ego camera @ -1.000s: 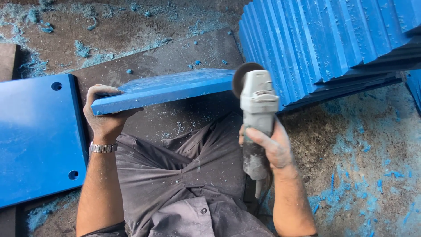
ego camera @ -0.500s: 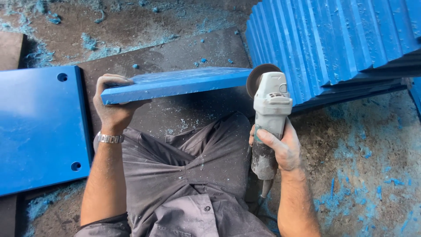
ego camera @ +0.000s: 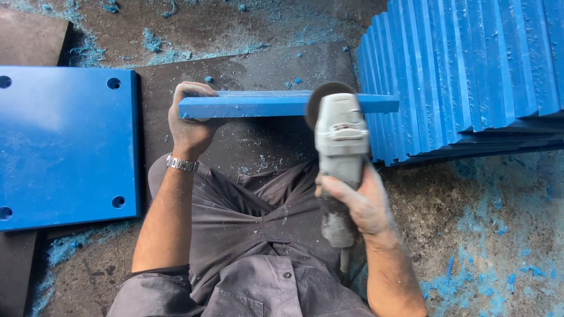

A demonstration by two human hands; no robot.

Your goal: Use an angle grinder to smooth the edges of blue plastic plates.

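The blue board (ego camera: pixel 258 105) is gripped by left hand (ego camera: pixel 189 123) fingers at 9 o'clock; right hand (ego camera: pixel 358 202) fingers clamp the grinder (ego camera: pixel 339 152).

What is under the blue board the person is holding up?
Under the blue board lies a dark floor mat dusted with blue shavings. The left hand grips the board's end. The angle grinder covers the part beneath its disc.

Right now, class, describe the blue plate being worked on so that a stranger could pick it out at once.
Start at the big stack of blue plates on the right. Just left of it, one blue plate stands on edge, gripped by the left hand, a grey angle grinder at its edge. Unlike the flat drilled plate, it is upright and held.
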